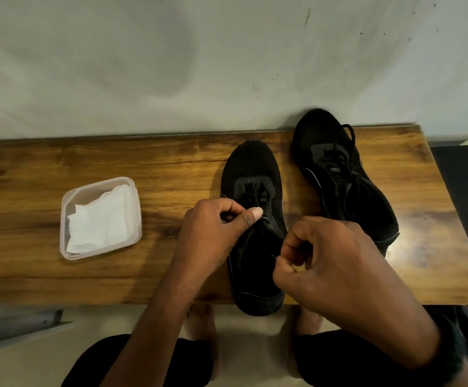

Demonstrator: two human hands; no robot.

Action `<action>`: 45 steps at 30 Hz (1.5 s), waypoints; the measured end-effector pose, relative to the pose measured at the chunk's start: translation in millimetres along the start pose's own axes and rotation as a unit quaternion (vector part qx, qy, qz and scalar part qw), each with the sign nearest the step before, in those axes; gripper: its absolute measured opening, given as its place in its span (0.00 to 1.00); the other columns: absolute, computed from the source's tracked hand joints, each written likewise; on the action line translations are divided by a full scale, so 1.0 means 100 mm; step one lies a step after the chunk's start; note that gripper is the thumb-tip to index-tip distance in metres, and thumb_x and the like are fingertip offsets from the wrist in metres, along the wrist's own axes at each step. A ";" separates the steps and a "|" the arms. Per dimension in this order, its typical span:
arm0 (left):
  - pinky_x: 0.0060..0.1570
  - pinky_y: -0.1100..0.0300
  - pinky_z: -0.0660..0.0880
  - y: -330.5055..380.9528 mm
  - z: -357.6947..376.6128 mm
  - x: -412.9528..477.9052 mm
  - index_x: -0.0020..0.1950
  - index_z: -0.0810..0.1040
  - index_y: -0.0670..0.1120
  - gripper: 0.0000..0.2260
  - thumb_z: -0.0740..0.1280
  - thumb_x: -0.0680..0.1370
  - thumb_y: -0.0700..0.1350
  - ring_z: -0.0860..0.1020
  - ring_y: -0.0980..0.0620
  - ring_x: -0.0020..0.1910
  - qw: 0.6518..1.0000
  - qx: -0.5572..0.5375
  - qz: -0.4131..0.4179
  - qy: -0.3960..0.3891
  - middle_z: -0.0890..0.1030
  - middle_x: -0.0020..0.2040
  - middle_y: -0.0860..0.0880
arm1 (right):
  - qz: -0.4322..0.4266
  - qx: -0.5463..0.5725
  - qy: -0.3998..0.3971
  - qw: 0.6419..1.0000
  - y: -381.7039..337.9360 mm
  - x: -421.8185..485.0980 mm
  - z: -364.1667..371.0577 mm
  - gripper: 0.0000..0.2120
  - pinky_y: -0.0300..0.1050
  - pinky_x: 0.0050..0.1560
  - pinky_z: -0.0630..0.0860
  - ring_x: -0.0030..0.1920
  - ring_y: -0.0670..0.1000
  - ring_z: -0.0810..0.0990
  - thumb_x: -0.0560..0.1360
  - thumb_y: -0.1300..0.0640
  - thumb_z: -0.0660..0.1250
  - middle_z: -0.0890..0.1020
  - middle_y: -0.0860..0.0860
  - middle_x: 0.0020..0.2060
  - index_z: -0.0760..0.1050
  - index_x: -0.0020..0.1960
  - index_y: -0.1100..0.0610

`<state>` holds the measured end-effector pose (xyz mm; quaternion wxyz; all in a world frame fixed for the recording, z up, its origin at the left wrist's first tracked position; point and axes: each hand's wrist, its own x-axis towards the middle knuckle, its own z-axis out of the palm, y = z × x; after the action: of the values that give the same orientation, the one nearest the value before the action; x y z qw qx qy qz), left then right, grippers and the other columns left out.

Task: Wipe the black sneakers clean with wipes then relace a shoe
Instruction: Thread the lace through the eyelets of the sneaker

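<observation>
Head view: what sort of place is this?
Likely a home room, not a lab: a wood-grain table pushed against a plain scuffed wall, a plastic tub of wipes on it, and bare feet on the pale floor below.

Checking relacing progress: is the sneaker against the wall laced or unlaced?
Laced: the far sneaker shows a black lace crossing its eyelets, a loop lying toward the toe.
</observation>
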<state>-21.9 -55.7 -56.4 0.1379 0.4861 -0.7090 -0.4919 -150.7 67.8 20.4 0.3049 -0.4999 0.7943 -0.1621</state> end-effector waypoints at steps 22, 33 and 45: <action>0.32 0.66 0.78 0.17 -0.18 -0.13 0.46 0.83 0.51 0.03 0.73 0.77 0.50 0.84 0.60 0.34 0.994 0.047 -0.008 -0.094 0.86 0.35 0.54 | -0.008 -0.066 0.086 0.994 0.01 0.08 0.18 0.22 0.49 0.49 0.78 0.45 0.43 0.76 0.72 0.32 0.58 0.74 0.38 0.44 0.79 0.55 0.43; 0.29 0.65 0.73 0.13 0.12 0.03 0.46 0.78 0.53 0.21 0.67 0.72 0.71 0.79 0.59 0.30 0.991 0.109 -0.050 0.055 0.81 0.33 0.53 | -0.026 -0.098 0.024 0.995 -0.07 0.05 0.34 0.11 0.43 0.58 0.72 0.45 0.43 0.72 0.79 0.43 0.59 0.74 0.40 0.46 0.66 0.60 0.42; 0.31 0.67 0.72 0.13 -0.03 0.49 0.46 0.84 0.49 0.05 0.75 0.76 0.49 0.76 0.64 0.26 0.999 -0.007 -0.049 -0.001 0.84 0.36 0.52 | 0.007 -0.128 -0.004 0.992 -0.13 0.15 0.37 0.04 0.42 0.50 0.77 0.45 0.48 0.79 0.80 0.50 0.58 0.77 0.44 0.41 0.71 0.53 0.47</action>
<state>-51.6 -97.1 -57.9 0.1161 0.5189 -0.6812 -0.5032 -122.6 50.9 -5.2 0.2424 -0.5298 0.8109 -0.0547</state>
